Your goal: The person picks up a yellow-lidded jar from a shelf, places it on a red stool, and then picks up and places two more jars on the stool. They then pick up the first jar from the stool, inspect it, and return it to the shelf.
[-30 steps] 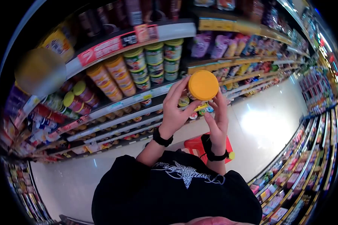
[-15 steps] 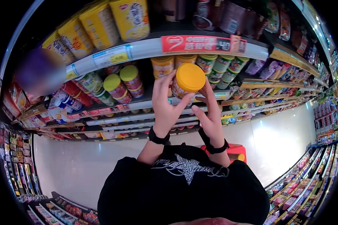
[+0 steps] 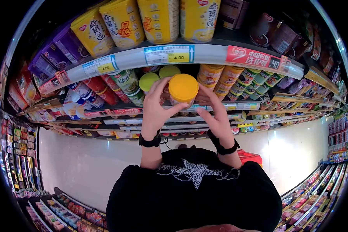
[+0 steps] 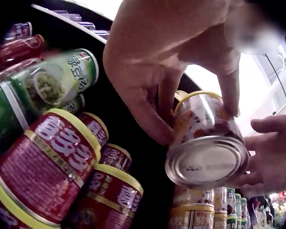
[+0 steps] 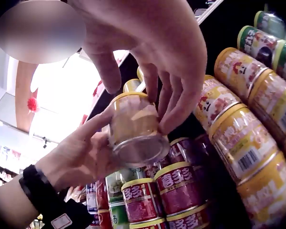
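A can with a yellow lid (image 3: pixel 183 88) is held up before the shelf, its metal bottom showing in both wrist views. My left hand (image 3: pixel 154 110) grips its left side, thumb low on the front and fingers behind, as the left wrist view of the can (image 4: pixel 207 138) also shows. The right hand (image 3: pixel 218 116) is at the can's right side, its fingertips at the wall and its thumb held away from it; in the right wrist view the hand (image 5: pixel 157 57) is bent loosely beside the can (image 5: pixel 136 129).
Yellow-lidded cans (image 3: pixel 210 75) and green-lidded cans (image 3: pixel 148 82) are stacked on the shelf behind. Above runs a shelf edge with price tags (image 3: pixel 169 54), bearing yellow packs (image 3: pixel 158 19). A red basket (image 3: pixel 251 157) stands on the floor at the right.
The hands and can have moved left along the shelf, from the stacked yellow-lidded cans to beside the green-lidded ones. The view has turned left, bringing more yellow packs into sight.
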Motion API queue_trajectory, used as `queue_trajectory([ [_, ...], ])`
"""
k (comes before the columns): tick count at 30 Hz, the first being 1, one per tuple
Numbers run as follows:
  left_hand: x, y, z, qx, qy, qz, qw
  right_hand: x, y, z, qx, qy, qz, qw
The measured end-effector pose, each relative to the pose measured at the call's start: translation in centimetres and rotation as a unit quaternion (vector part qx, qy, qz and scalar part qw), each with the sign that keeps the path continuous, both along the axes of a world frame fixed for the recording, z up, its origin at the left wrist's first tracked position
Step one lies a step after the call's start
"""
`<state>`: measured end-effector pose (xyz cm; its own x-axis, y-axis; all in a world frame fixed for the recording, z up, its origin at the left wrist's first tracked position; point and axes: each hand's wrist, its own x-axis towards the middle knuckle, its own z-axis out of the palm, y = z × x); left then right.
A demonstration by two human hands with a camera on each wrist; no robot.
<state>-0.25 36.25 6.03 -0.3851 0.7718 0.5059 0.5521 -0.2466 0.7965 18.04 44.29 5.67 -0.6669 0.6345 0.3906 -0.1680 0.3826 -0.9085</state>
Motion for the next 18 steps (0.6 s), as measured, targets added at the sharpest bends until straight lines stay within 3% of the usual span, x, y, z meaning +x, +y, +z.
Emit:
queue_trajectory([
  [4,-0.8,-1.0,0.0,-0.035,0.003,-0.031,0.999,-0.7,0.6,-0.2,-0.013,-0.020,0.013,1.000],
  [8,-1.8,-1.5,-1.9,0.017,0.049,-0.032,0.998,-1.2,0.9,-0.2,-0.015,-0.046,0.031,0.998],
  [11,-3.0,-2.3,-2.2,0.045,-0.001,-0.053,0.998,-2.0,1.8,-1.3,-0.151,0.060,0.106,0.981],
  [15,-4.5,-3.6,-1.9,0.043,0.054,-0.045,0.997,-5.4,2.7,-3.6,-0.179,0.052,0.033,0.982],
  [18,-4.6,-4.4,-1.8,0.041,0.004,-0.046,0.998,-8.5,2.8,-5.6,-0.064,0.003,-0.076,0.995],
])
